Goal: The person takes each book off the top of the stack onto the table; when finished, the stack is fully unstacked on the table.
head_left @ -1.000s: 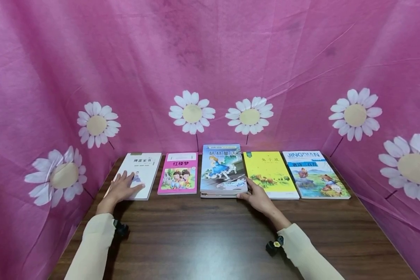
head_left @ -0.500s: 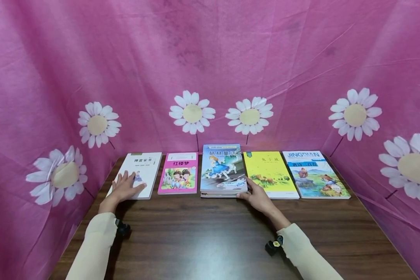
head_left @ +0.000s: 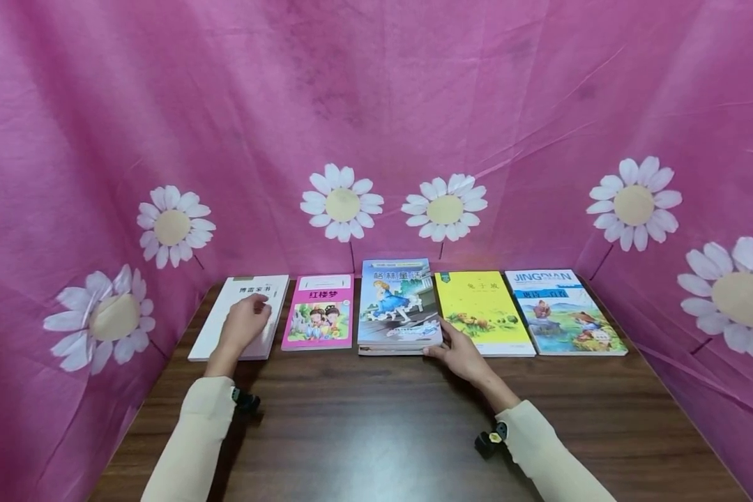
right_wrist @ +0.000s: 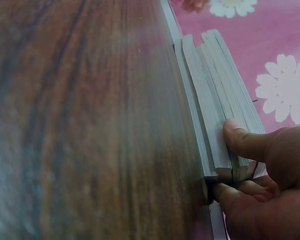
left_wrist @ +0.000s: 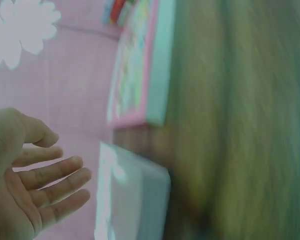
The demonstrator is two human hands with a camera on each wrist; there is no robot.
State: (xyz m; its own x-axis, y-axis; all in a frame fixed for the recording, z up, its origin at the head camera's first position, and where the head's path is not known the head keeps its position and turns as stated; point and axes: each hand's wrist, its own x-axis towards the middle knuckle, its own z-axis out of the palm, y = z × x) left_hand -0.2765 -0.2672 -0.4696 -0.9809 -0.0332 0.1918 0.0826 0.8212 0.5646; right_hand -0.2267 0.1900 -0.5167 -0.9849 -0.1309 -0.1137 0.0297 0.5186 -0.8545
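Observation:
My left hand (head_left: 243, 326) hovers over the white book (head_left: 210, 335) at the left end of a row, covering part of its cover. In the left wrist view, its fingers (left_wrist: 60, 192) are loosely bent with nothing between them. A stack of books (head_left: 395, 300), topped by one with a girl in a blue dress, lies mid-row. My right hand (head_left: 461, 354) grips its near right corner. In the right wrist view, the thumb (right_wrist: 240, 140) presses the page edges while the other fingers curl round the corner.
Between the white book and the stack lies a pink book (head_left: 318, 314). Right of the stack are a yellow book (head_left: 483, 307) and a blue-and-white one (head_left: 561, 307). The row lies along the back of the brown wooden table (head_left: 364, 418), before a pink flowered curtain (head_left: 376, 104).
My left hand has come up off the white book and shifted right, its fingers drawing in from their spread. The right hand stays at the stack's corner.

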